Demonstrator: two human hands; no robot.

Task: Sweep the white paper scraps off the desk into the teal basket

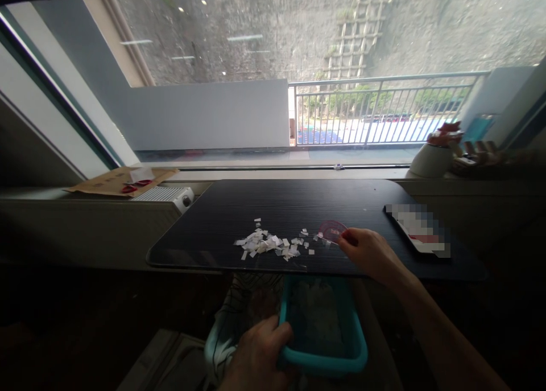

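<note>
At the right of centre in the frame, the right hand (pixel 369 253) pinches a pink see-through piece (pixel 331 230), which looks like a protractor, by its right end, thumb and fingers closed narrowly on it. The piece is over the black table (pixel 281 203), at the right fringe of the loose white scraps (pixel 265 243) spread across the middle of the frame. At the bottom centre, the left hand (pixel 261 354) grips the left side of the turquoise basin (pixel 360 345); how far its fingers reach underneath, I cannot tell. Pale bits show dimly inside the basin, and its far side sits by the table's near edge, though whether the two touch is unclear. For clean sweeping, the piece's straight edge would best lie flush on the tabletop and draw the scraps nearer in short, slow strokes, as such light bits could scatter. Most of the heap lies up and left of the basin's mouth, so either the strokes should angle rightward or the basin should shift left, rim snug below the edge.
</note>
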